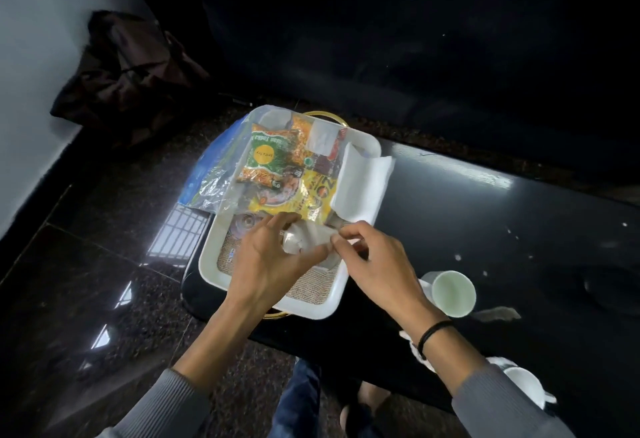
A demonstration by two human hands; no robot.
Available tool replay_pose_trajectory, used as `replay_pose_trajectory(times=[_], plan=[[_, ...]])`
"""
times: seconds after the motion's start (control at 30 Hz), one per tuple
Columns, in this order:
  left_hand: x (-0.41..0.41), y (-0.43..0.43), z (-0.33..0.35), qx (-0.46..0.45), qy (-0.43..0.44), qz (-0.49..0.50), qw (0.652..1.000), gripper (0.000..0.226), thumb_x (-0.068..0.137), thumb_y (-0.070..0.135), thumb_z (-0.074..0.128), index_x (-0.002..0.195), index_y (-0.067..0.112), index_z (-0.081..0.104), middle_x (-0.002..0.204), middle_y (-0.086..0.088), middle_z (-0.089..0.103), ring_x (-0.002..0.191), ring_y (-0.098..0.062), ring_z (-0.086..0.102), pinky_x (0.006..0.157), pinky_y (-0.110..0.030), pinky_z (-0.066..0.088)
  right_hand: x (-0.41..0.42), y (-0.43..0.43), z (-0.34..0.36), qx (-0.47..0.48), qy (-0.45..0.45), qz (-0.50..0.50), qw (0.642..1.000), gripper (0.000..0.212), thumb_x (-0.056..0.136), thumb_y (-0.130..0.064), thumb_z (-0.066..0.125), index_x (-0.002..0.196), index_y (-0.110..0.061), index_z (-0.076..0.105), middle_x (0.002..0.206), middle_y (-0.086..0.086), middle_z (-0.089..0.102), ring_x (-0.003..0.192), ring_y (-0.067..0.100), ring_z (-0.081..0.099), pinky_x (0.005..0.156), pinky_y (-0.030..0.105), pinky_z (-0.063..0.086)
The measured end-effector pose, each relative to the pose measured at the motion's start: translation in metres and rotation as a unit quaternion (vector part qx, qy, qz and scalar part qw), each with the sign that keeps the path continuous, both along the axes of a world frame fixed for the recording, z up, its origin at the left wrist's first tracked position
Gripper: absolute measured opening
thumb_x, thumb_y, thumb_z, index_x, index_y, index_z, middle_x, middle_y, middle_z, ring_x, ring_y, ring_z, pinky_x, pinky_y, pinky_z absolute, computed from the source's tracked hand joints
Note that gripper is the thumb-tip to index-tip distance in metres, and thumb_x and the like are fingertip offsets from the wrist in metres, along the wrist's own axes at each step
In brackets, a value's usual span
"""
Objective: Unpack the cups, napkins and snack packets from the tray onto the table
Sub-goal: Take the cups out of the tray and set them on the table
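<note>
A white tray [211, 257] sits on the dark table's left end. Over its near half my left hand [266, 261] grips a stack of white paper cups [304, 238] lying on its side, and my right hand [374, 264] pinches the stack's right end. Yellow and green snack packets [273, 167] in a clear plastic bag fill the tray's far half. A white napkin [360, 185] drapes over the tray's right rim. One paper cup [452, 294] stands on the table right of the tray. Another white cup [524, 387] shows by my right sleeve.
The glossy black table [485, 216] stretches to the right, with small white specks on it. A blue-printed plastic bag [204, 174] hangs off the tray's left side. A dark cloth bag [128, 70] lies on the floor by the wall. My knees are below the table edge.
</note>
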State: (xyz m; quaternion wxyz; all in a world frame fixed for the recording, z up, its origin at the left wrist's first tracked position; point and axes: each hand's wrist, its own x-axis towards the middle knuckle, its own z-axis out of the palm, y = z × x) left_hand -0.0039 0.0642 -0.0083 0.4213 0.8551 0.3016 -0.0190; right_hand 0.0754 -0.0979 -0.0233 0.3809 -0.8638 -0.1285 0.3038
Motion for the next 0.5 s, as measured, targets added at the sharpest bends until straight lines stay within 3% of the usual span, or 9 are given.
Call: replay_pose_trajectory(times=[0.07,0.13,0.2,0.33,0.5], plan=[[0.008,-0.016,0.004,-0.043,0.006,0.015,0.999,0.062,0.066,0.064,0.08,0.116,0.03,0.067,0.098,0.017,0.068,0.086,0.002,0.066,0.068,-0.017,0.053,0.004,-0.019,0.005,0.032,0.018,-0.057,0.998,0.025,0.096,-0.049,0.061,0.106,-0.028,0.07,0.096,-0.015,0.073,0.086,-0.008,0.065,0.064,0.002,0.045],[0.018,-0.035,0.008,-0.109,0.008,0.038,0.993,0.059,0.066,0.062,0.081,0.115,0.031,0.069,0.098,0.014,0.072,0.084,0.001,0.071,0.068,-0.028,0.062,0.006,-0.04,0.01,0.071,0.049,-0.111,0.99,0.028,0.095,-0.054,0.062,0.106,-0.029,0.071,0.098,-0.014,0.075,0.089,-0.01,0.066,0.069,0.002,0.046],[0.028,-0.057,0.011,-0.202,0.003,0.072,0.977,0.054,0.069,0.052,0.087,0.113,0.025,0.071,0.103,0.005,0.074,0.085,-0.01,0.076,0.068,-0.036,0.065,0.008,-0.061,0.015,0.102,0.095,-0.159,0.977,0.033,0.092,-0.063,0.059,0.104,-0.034,0.071,0.096,-0.018,0.075,0.09,-0.011,0.066,0.074,0.01,0.047],[0.045,-0.103,0.022,-0.348,-0.02,0.085,0.934,0.036,0.075,0.04,0.087,0.103,0.02,0.074,0.105,-0.007,0.074,0.087,-0.016,0.078,0.065,-0.034,0.065,0.012,-0.1,0.024,0.162,0.188,-0.236,0.94,0.055,0.079,-0.082,0.056,0.107,-0.037,0.072,0.102,-0.013,0.076,0.093,0.001,0.072,0.082,0.025,0.053],[0.061,-0.149,0.029,-0.427,-0.003,0.016,0.904,0.034,0.089,0.036,0.076,0.115,0.013,0.073,0.108,-0.007,0.077,0.099,-0.024,0.076,0.078,-0.04,0.064,0.021,-0.153,0.032,0.244,0.207,-0.315,0.894,0.066,0.068,-0.07,0.08,0.114,-0.025,0.071,0.11,0.002,0.078,0.1,0.022,0.076,0.082,0.038,0.061]])
